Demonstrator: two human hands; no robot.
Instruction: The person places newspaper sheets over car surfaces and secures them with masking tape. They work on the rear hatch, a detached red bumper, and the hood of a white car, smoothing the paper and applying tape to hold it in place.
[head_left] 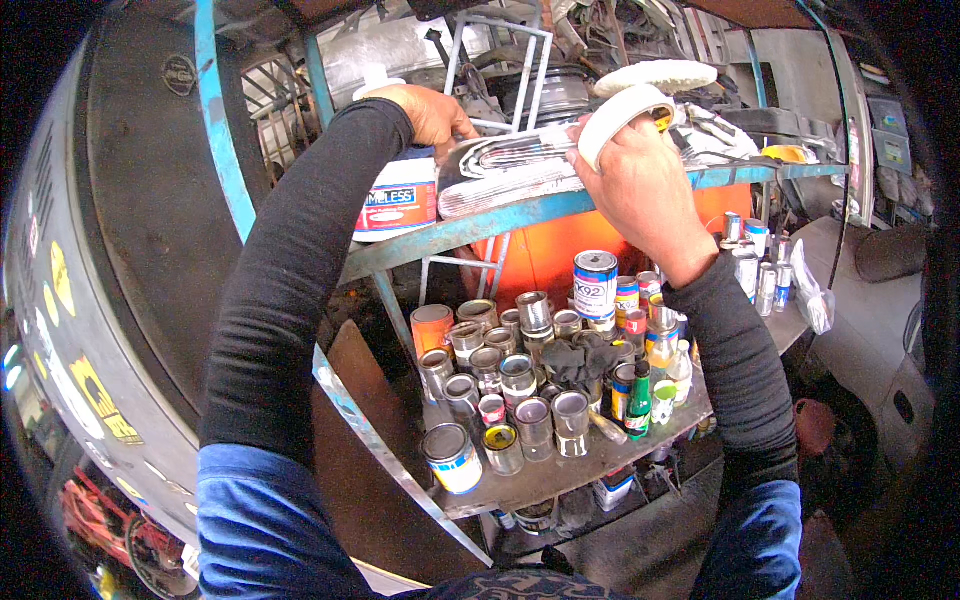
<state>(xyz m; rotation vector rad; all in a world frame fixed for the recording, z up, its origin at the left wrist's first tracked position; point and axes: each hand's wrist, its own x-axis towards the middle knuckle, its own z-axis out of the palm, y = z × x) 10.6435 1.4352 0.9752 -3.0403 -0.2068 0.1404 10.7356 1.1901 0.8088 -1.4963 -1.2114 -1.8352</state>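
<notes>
Tape roll [606, 117]: tilted on edge above the blue-edged shelf [480, 226], gripped at the fingers of the right hand.
Right hand [640, 185]: fingers curled around the roll; some fingertips hidden.
Left hand [432, 112]: bent fingers pointing down by the folded paper stack [510, 172]; cannot tell whether they pinch it.
White tub [400, 205]: below the left wrist, beside the stack.

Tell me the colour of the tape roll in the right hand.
The tape roll is off-white; it shows best in the head view.
</notes>
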